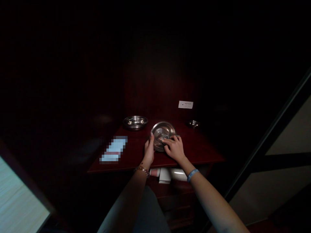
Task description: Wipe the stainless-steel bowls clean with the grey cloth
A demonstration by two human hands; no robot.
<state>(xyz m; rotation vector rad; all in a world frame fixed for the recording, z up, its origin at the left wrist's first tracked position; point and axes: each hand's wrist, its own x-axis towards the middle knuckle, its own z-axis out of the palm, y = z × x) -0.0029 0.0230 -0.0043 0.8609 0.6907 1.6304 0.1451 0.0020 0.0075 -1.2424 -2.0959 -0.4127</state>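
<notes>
- Two bare arms (216,202) reach out to one tilted metal bowl (159,130), above the red-brown desk (136,155). I can't tell if its low edge touches.
- One left hand (149,151) grips the bowl's near-left rim, thumb in front, other fingers mostly hidden. I think that keeps it from tipping over.
- One right hand (175,148) bends its fingers over one grey wad (166,137), maybe a cloth, and holds it against the bowl's inside. The bowl's inside faces the person, likely so that hand can get in easily.
- Left of the tilted bowl sits a wide metal bowl (135,122). It looks like more than one, nested, maybe to save room, but I can't count them.
- Right of the tilted bowl, farther back, is one small metal bowl (193,123), perhaps put there out of the way.
- Behind the tilted bowl, up on the wall, is one white socket plate (186,104).
- Below the tilted bowl, under the desk, is one white box (165,176).
</notes>
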